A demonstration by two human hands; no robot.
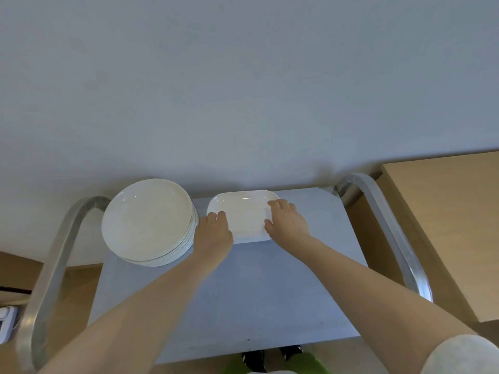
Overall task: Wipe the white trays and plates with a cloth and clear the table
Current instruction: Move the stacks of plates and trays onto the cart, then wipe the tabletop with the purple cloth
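White tray (244,215) lies flat at the far end of a grey metal cart (243,292), close to the wall (243,76). Both hands hold it by its short ends: the left hand (213,232) has fingers curled over the left end, the right hand (287,221) grips the right end. Just left of the tray stands a stack of round white plates (148,220). A wooden table (445,225) sits at right.
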